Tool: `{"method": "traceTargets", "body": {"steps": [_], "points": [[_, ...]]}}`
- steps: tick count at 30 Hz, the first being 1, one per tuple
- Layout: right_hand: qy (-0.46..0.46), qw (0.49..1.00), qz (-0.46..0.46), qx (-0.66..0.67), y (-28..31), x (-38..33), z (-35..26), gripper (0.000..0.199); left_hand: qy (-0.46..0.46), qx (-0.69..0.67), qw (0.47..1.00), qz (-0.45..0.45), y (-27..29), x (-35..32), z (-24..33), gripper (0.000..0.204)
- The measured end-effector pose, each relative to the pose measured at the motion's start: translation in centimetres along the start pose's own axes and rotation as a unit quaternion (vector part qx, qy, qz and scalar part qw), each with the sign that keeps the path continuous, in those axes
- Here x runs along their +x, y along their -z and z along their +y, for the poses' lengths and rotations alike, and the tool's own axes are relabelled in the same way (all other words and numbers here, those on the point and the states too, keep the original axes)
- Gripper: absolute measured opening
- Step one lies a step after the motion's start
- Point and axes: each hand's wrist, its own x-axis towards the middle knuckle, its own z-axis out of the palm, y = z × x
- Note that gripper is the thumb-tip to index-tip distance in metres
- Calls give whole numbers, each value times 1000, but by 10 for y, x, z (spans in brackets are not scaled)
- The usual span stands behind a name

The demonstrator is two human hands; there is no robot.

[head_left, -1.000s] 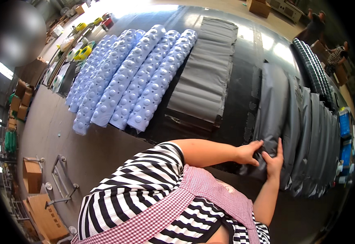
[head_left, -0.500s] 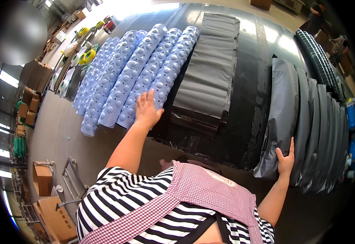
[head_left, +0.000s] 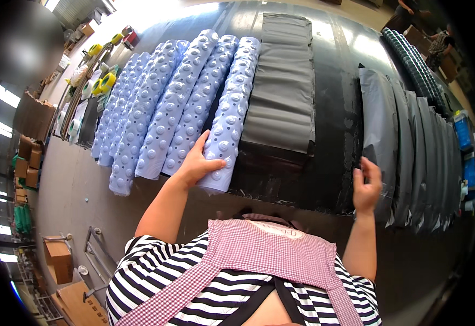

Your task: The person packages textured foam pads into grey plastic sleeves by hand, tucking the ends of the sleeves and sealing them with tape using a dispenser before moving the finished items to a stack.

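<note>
My left hand point(head_left: 198, 163) grips the near end of a rolled blue bath mat point(head_left: 227, 117) covered in round bumps, with the thumb on top and the fingers along its left side. That roll lies a little apart from several similar blue rolls point(head_left: 161, 122) to its left. My right hand point(head_left: 367, 187), empty with its fingers loosely bent and apart, is beside the nearest filled grey plastic bag point(head_left: 380, 119). Several more such bags stand in a row to the right. Between my hands lies a flat stack of grey plastic bags point(head_left: 281, 81).
A dark green checked roll point(head_left: 414, 68) lies beyond the filled bags. Yellow tape rolls point(head_left: 107, 82) sit at the far left of the black table point(head_left: 330, 125). A metal trolley frame point(head_left: 96, 250) and cardboard boxes point(head_left: 58, 258) stand on the floor at left. Other people are at the far right.
My left hand has closed round the rightmost blue roll, which has shifted right and toward me, away from the others. My right hand has come off the filled grey bag.
</note>
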Motion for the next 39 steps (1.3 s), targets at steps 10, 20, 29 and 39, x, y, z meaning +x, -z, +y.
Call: {"method": "traceTargets", "body": {"steps": [10, 20, 29, 39], "points": [[-395, 645, -374, 537, -250, 49, -125, 54, -12, -149, 988, -46, -17, -32, 16, 112], [-352, 612, -313, 635, -225, 46, -121, 45, -208, 137, 967, -52, -46, -61, -1, 104], [-290, 784, -279, 472, -31, -19, -68, 98, -508, 392, 761, -102, -77, 72, 3, 35], [-351, 785, -219, 462, 29, -179, -80, 104, -547, 481, 674, -124, -93, 139, -17, 26]]}}
